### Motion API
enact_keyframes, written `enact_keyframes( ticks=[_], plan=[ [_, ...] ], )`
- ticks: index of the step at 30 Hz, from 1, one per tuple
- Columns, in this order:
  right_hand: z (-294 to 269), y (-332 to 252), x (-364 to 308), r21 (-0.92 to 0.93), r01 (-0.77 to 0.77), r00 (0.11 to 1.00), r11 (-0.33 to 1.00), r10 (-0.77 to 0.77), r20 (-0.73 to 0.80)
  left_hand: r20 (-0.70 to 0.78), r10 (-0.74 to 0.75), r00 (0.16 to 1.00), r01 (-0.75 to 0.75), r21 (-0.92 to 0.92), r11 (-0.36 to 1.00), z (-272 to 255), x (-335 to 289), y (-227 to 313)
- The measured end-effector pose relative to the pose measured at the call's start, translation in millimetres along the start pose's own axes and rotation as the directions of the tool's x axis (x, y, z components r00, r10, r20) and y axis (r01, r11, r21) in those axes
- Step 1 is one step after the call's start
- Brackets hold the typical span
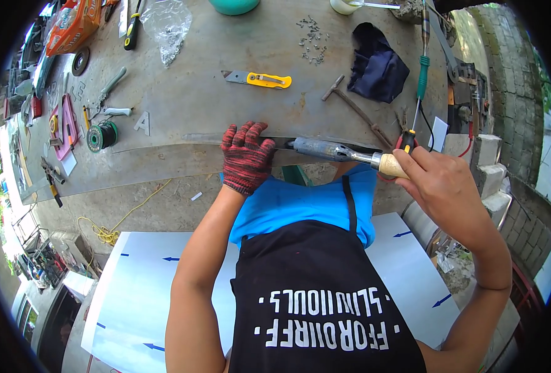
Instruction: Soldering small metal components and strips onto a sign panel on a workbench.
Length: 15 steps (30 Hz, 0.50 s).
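My right hand (pixel 440 186) is bare and closed around the pale wooden handle of a large soldering iron (pixel 325 149). Its blue-grey barrel points left, and its dark tip lies beside my left hand, close to the metal. A red-and-black knit glove covers my left hand (pixel 246 158), which rests with fingers spread on a narrow metal strip (pixel 204 138) along the table's near edge. Whether the tip touches the strip, I cannot tell. Near my right hand lie pliers (pixel 406 138) and a small black-and-yellow handled tool (pixel 410 134). A rusty hammer (pixel 357 110) lies just beyond the barrel.
On the metal-topped table (pixel 188 99) are a yellow utility knife (pixel 266 80), dark cloth (pixel 378 65), scattered small metal bits (pixel 313 40), a solder spool (pixel 103 135) and a plastic bag (pixel 165 28). A green-handled iron (pixel 423 78) lies at right. Yellow cord (pixel 107 235) trails on the ground.
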State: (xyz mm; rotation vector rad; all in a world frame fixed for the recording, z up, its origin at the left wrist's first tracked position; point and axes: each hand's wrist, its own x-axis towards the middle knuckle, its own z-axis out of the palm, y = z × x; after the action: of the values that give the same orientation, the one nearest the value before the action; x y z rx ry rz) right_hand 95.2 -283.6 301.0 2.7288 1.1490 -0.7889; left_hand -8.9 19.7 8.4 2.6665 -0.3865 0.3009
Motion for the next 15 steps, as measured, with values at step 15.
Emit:
enact_keyframes(
  ticks=[15],
  plan=[
    [-0.5, 4.2, 0.3, 0.041, 0.013, 1.000, 0.999, -0.014, 0.008, 0.006, -0.007, 1.000, 0.007, 0.004, 1.000, 0.1, -1.2, -0.9]
  ],
)
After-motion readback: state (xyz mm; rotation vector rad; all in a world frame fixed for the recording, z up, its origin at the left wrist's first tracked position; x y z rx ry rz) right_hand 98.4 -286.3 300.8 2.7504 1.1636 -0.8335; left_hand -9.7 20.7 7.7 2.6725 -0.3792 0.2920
